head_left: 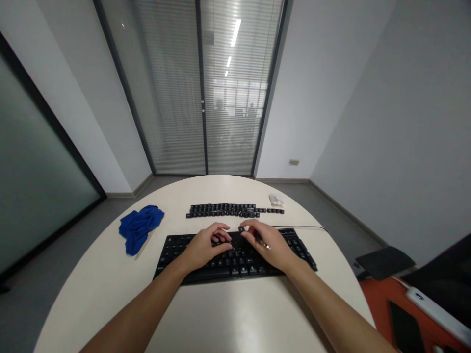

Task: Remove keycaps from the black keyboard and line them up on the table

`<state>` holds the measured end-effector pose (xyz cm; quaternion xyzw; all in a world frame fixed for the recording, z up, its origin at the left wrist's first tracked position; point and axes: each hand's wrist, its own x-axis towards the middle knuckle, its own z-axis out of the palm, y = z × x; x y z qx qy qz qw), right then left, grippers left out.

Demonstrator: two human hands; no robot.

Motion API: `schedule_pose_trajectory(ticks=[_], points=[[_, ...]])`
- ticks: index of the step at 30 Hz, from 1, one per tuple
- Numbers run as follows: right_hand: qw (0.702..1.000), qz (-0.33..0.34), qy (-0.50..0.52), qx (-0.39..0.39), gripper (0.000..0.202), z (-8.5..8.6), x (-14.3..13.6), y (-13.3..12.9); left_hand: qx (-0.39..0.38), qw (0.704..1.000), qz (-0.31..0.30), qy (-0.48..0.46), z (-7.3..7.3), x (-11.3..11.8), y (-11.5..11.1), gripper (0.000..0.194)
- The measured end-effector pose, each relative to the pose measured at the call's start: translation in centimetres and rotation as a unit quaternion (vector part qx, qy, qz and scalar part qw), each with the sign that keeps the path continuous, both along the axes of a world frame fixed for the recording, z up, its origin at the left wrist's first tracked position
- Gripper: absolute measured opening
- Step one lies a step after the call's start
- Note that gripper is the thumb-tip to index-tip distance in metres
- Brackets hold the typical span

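Observation:
A black keyboard (221, 274) lies on the round table under both hands. My right hand (270, 240) pinches a small black keycap (241, 229) between thumb and index finger, just above the keyboard's far edge. Something slim and metallic (265, 244) also shows by its curled fingers; its kind I cannot make out. Over the keyboard's left half, my left hand (206, 247) has loosely bent fingers, thumb apart from them, nothing between. Beyond the keyboard, loose black keycaps (221, 210) are laid out in rows, with a single line (270, 211) extending right.
A crumpled blue cloth (140, 225) lies at the left of the cream table (91, 284), a thin stick-like strip (144, 245) beside it. A small white bundle (275, 199) sits at the far right. The keyboard's cable (301, 226) runs right. An orange seat (379, 304) holds a dark phone-like slab (405, 326).

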<state>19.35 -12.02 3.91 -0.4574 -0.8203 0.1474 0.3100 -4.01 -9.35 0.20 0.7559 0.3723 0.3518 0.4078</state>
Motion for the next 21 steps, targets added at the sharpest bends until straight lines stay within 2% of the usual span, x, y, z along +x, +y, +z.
schedule_pose_trajectory(ticks=[4,8,11,15,21], points=[[0.995,-0.092,0.005,0.04,0.029,0.6,2.9,1.4,0.098,0.991,-0.008,0.093,0.2,-0.1,-0.6,0.038],[0.983,-0.171,-0.066,0.026,0.026,0.0,6.0,3.8,0.168,0.973,-0.013,0.157,0.5,-0.1,-1.2,0.031],[0.976,-0.189,-0.111,0.001,0.022,-0.7,7.3,5.4,0.175,0.971,-0.014,0.163,0.5,0.0,-1.3,0.03],[0.968,-0.194,-0.158,-0.031,0.022,-1.5,7.7,6.9,0.178,0.97,-0.015,0.164,0.4,-0.1,-1.2,0.03],[0.967,-0.199,-0.145,-0.07,0.02,-2.9,8.2,8.0,0.167,0.971,-0.018,0.171,0.7,-0.2,-1.2,0.029]])
